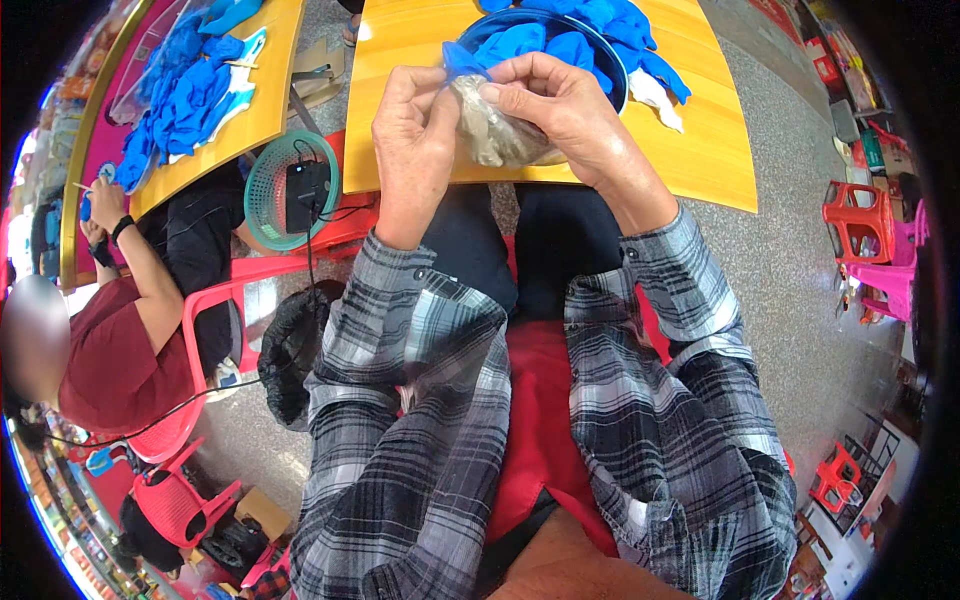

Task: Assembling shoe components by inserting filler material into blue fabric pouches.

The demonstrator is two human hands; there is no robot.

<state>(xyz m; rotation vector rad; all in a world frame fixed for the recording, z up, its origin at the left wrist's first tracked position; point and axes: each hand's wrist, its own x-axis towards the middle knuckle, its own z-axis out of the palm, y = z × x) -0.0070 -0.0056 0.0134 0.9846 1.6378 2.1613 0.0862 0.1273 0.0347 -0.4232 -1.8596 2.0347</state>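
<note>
Both my hands pinch a soft, crumpled piece (pixel 490 132), blue at its top and whitish, half see-through below; its exact kind I cannot make out. My left hand (pixel 412 135) grips its upper left edge between thumb and fingers. From the right, my right hand (pixel 565 108) pinches it near the blue part. The piece hangs over the near edge of the yellow table (pixel 700 150). Just behind my hands stands a dark blue basin (pixel 617 75) filled with blue pieces (pixel 512 42). More blue and white pieces (pixel 655 85) lie at its right side.
At left, another person (pixel 125 330) in a dark red top works at a second yellow table (pixel 265 85) heaped with blue pieces (pixel 195 90). Between the tables, a green basket (pixel 262 190) holds a black device (pixel 307 197) with cables. Red stools (pixel 857 222) stand at right.
</note>
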